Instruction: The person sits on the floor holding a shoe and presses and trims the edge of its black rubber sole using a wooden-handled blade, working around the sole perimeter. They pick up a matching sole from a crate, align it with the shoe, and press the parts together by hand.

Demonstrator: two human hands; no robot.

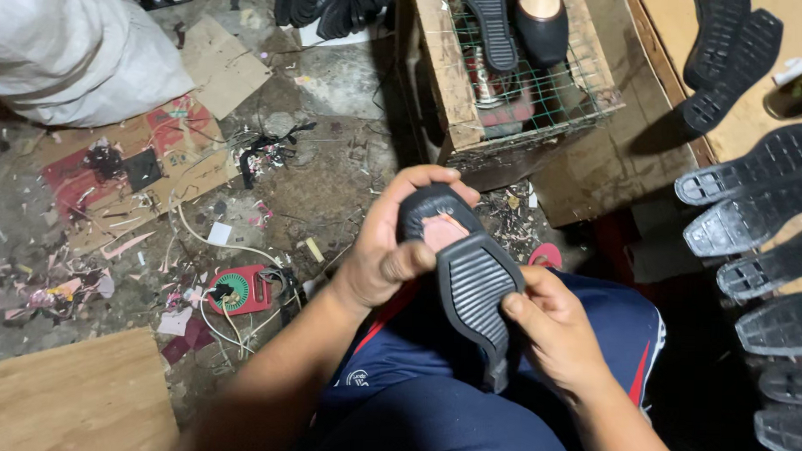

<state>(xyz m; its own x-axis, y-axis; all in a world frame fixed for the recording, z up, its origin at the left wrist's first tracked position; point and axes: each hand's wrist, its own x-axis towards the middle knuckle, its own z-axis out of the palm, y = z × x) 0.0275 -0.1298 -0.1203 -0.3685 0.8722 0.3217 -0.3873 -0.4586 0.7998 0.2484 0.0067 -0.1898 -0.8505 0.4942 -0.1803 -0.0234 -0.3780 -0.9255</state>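
A black shoe with a ribbed rubber sole point(472, 286) is held sole-up over my lap. My left hand point(391, 243) wraps around its heel end, thumb pressed on the sole's edge, where a patch of pinkish lining shows. My right hand point(553, 333) grips the toe end from the right, thumb on the sole. Both hands are closed on the same shoe above my dark blue shorts point(431, 395).
Several black soles point(757, 216) lie in a row on the right. A wooden crate with wire mesh point(512, 87) holds shoes ahead. A small red device with cables point(237, 289), cardboard scraps and a white sack point(70, 45) litter the dirty floor. A wooden board point(66, 400) lies lower left.
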